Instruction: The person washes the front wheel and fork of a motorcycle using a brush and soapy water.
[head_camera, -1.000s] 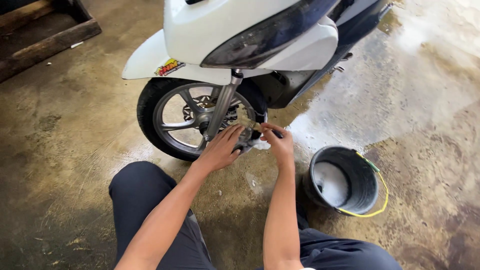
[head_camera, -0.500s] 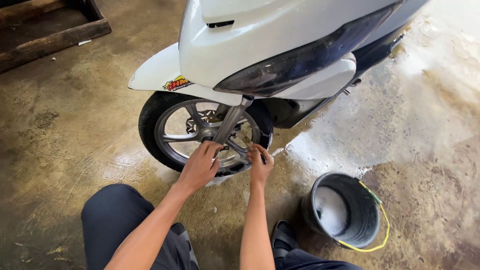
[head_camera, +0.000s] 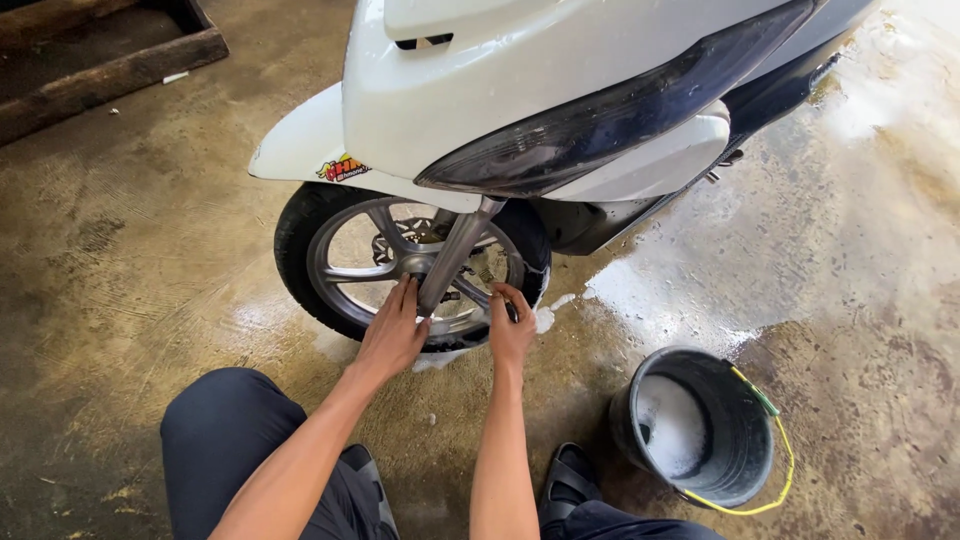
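Observation:
A white scooter stands in front of me with its front wheel on wet concrete. My left hand rests flat against the lower rim and spokes, just left of the grey fork leg. My right hand is on the right side of the wheel, fingers curled around something small and dark at the rim; what it is cannot be made out. White suds lie under the tyre and beside my right hand. My knees in dark trousers frame the bottom of the view.
A black bucket holding soapy foam, with a yellow handle, stands at my right. My sandalled foot is next to it. Soapy water spreads across the floor right of the scooter. Dark wooden beams lie at the top left.
My view has moved closer to the wheel. Both hands have slid lower on the wheel, the left from the hub area down to the rim, the right beside the fork.

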